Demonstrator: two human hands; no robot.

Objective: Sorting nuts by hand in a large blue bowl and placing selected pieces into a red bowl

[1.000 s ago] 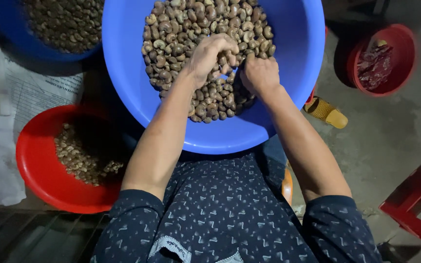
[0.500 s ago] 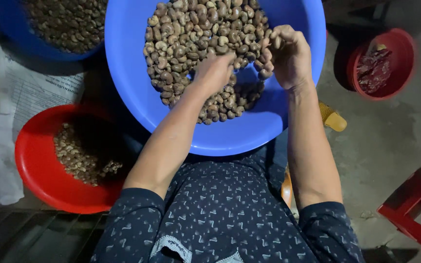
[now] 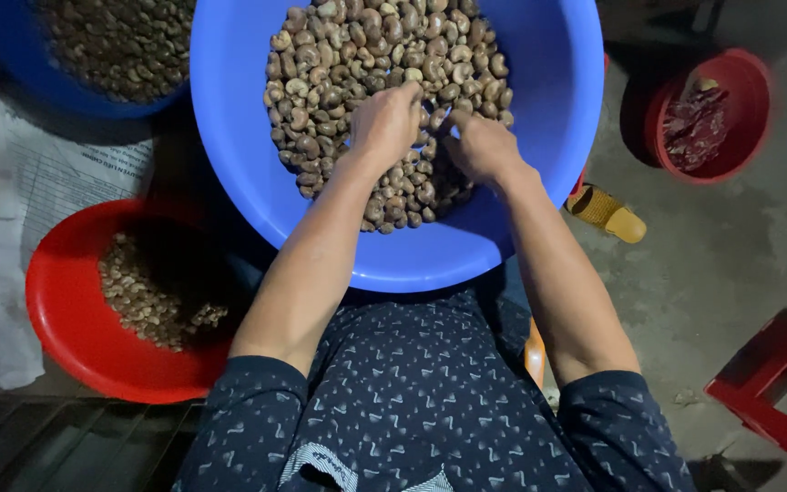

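Head view, left hand: the left hand (image 3: pixel 384 123) rests palm down on the heap of brown, kidney-shaped cashew nuts in their shells (image 3: pixel 357 64); its fingers (image 3: pixel 409 98) are curled into the heap, and whether they grip a nut I cannot tell.
Head view, right hand: the right hand (image 3: pixel 483 144) lies just beside the left, on the right-hand part of the same heap; its fingers (image 3: pixel 455 120) point toward the left hand's fingers and are bent among the nuts; a grip cannot be confirmed.
Nuts: the heap lies under and beyond both sets of fingers, filling the middle and far part of the basin.
Basin: large round bright-blue plastic basin (image 3: pixel 257 191), holding the nuts; its near rim sits over the person's lap, below both wrists.
Clothing: dark-blue patterned short-sleeved garment (image 3: pixel 412 392), nearest the camera.
Left of the fingers: round red plastic bowl (image 3: pixel 56 310) with a smaller lot of paler nuts (image 3: pixel 143 292), low and well apart; a second darker-blue basin (image 3: pixel 11 55) with more nuts, far left.
Under those: printed white paper sheet (image 3: pixel 56 173) on the floor.
Right of the fingers: small red plastic bucket (image 3: pixel 740 82) with dark red contents, well apart; yellow sandal (image 3: pixel 608 211) near the basin's right rim; red plastic stool (image 3: pixel 776 387) lower right.
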